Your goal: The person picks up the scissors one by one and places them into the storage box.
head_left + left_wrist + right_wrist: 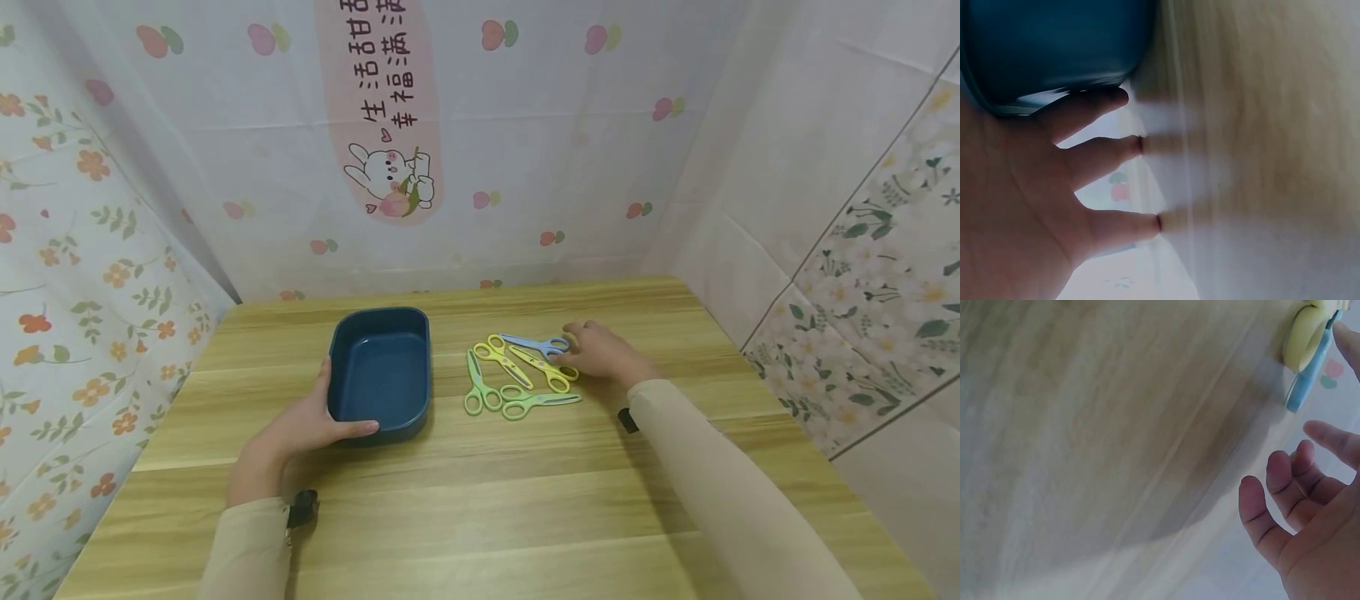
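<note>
A dark blue rectangular box (384,379) stands on the table at left of centre. My left hand (306,427) rests against its near left corner, thumb along the front wall; the left wrist view shows the fingers straight and spread beside the box (1060,44). Right of it lie blue scissors (534,342), two yellow scissors (513,367) and two green scissors (551,400), loosely grouped. Over the blue handles is my right hand (602,352), fingers loosely bent. In the right wrist view, a gap separates most fingers from the blue handle (1302,387) and yellow handle (1294,344).
The wood-grain table (480,508) ends at a patterned curtain (570,167) behind it. Floral fabric (97,333) hangs on the left, and a floral panel (892,300) stands on the right. A dark strap piece (303,507) sits at the left wrist.
</note>
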{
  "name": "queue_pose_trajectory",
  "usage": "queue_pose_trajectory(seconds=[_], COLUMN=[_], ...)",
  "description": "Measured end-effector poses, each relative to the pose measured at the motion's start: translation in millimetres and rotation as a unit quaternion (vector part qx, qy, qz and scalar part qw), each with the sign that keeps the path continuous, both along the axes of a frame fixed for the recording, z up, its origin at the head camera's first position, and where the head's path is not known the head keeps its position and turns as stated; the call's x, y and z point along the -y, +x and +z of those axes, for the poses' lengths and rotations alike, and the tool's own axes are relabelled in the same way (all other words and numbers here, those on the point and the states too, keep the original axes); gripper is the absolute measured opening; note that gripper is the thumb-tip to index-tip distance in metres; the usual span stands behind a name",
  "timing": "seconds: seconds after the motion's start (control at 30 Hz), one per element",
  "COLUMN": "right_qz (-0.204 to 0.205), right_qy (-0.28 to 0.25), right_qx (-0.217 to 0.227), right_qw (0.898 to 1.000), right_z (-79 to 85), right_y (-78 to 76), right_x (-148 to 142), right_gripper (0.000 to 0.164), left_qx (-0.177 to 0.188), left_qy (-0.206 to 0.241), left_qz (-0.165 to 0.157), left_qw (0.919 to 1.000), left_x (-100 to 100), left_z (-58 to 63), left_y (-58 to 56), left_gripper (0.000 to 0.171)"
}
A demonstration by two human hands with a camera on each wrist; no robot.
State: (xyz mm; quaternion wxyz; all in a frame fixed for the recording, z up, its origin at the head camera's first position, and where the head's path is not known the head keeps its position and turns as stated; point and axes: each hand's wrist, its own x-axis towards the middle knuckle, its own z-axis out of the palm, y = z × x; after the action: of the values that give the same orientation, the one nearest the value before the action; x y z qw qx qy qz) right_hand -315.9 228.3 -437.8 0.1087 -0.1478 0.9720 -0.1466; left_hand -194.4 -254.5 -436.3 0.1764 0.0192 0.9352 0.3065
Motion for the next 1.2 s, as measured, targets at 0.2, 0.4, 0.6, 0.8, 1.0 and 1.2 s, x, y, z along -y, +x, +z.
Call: queue_pose_trajectory(seconds=[0.2,0.4,0.6,0.8,1.0,1.2], right_qz=[0.004,0.004,0.007,0.01,0.013,0.006], right_qy=[0.017,0.028,0.033,0.049,0.067,0.072], right_qx=[-0.001,-0.012,-0.03,-0.046,-0.06,-0.06], right_qw=[1.0,1.0,0.999,0.998,0.996,0.996], right_z=[-1.1,-3.4,-3.1,-4.2,-5.7,-7.3], right_y=[-1.0,-2.7,-4.6,-7.9,-10.7,-13.0], right_x=[2,2,3,4,4,4], right_gripper=[0.081,0.073,0.057,0.055,0.059,0.057], left_qx=[0.001,-0.003,0.001,0.018,0.034,0.036], left_qy=[-0.002,0.005,0.011,0.019,0.029,0.026], left_qz=[0.001,-0.003,-0.005,-0.006,-0.006,-0.009], left_qw=[1.0,1.0,0.9999,0.9996,0.999,0.999], left_x=[-3,-2,-1,0,0,-1], left_z=[-0.6,-2.4,-1.4,0.5,1.3,4.9], left_y=[-3.1,-5.3,-4.6,-2.1,-1.2,-2.2], left_gripper=[0.154,0.153,0.153,0.152,0.151,0.152])
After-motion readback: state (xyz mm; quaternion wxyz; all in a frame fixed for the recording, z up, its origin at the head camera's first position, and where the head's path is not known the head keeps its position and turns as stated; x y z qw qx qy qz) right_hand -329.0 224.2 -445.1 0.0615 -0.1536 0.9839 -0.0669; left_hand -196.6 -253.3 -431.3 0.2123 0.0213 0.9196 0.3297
